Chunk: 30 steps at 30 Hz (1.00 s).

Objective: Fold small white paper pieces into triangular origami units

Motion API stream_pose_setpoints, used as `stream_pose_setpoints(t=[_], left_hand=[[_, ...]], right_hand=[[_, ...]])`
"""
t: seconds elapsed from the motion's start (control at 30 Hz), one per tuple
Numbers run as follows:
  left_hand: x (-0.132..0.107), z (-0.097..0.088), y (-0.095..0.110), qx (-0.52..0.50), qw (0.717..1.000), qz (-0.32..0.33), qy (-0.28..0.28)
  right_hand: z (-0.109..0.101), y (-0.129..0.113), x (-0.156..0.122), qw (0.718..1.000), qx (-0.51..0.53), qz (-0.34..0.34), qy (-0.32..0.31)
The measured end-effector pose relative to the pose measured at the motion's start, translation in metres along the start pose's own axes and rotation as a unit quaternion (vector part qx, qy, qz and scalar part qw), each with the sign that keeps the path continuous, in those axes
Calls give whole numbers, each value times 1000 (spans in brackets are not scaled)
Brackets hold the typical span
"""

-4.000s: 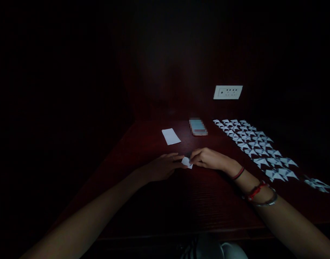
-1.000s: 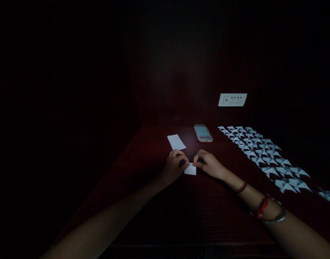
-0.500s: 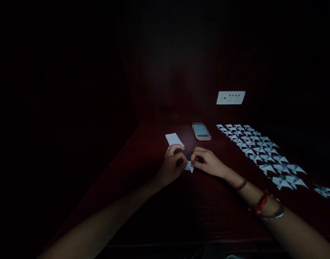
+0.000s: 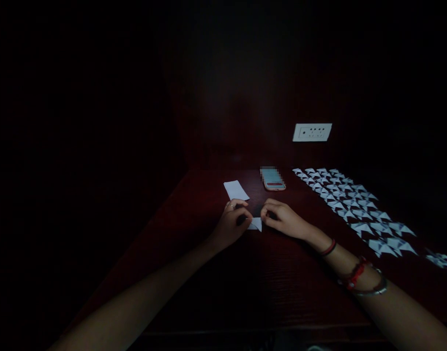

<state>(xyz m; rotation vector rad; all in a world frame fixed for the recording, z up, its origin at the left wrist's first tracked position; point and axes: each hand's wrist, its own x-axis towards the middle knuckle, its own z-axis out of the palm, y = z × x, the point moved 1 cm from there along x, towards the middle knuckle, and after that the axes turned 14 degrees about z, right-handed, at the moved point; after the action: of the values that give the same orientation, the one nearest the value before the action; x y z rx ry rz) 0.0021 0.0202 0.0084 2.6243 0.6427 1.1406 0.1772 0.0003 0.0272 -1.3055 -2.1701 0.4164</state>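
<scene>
On a dark red wooden table [image 4: 267, 282], both my hands meet over a small white piece of paper [image 4: 256, 224] folded into a pointed shape. My left hand [image 4: 233, 223] pinches its left side with curled fingers. My right hand [image 4: 282, 218], with bracelets on the wrist, pinches the right side. The paper lies low against the table top, its tip pointing down towards me.
A flat white paper slip [image 4: 236, 189] lies just beyond my left hand. A phone [image 4: 272, 179] rests behind it. Several folded white paper pieces [image 4: 355, 209] lie in rows along the right. A white wall socket [image 4: 312, 132] sits on the dark back wall.
A second ago the paper showed as a small rectangle between my fingers; now it is folded to a point. Both hands stayed almost in place.
</scene>
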Motion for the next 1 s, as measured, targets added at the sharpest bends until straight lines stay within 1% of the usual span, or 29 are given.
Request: stream_pose_setpoints(t=[0.23, 0.47, 0.6, 0.67, 0.7, 0.8, 0.87, 0.93, 1.0], left_hand=[[-1, -3, -5, 15, 1000, -1, -21], [0, -4, -11, -23, 999, -14, -37], [-2, -8, -22, -39, 997, -19, -56], [-3, -11, -28, -42, 996, -21, -78], [-4, -13, -31, -40, 996, -20, -78], [-5, -13, -32, -21, 998, -29, -47], [-5, -10, -28, 3, 999, -32, -25], [-6, -6, -20, 35, 999, -11, -27], [-7, -3, -13, 63, 997, 14, -51]], right_hand=[[-2, 0, -1, 1000, -13, -14, -15], [0, 6, 0, 999, -6, -26, -40], [-1, 12, 1, 999, 3, -18, -42], [-3, 16, 2, 999, 12, -4, -38], [-3, 18, 2, 999, 18, 4, -37], [-1, 23, 4, 998, 35, 39, -42], [3, 25, 5, 995, 40, 76, -46], [8, 27, 6, 992, 33, 118, -39], [11, 28, 6, 988, 11, 151, -26]])
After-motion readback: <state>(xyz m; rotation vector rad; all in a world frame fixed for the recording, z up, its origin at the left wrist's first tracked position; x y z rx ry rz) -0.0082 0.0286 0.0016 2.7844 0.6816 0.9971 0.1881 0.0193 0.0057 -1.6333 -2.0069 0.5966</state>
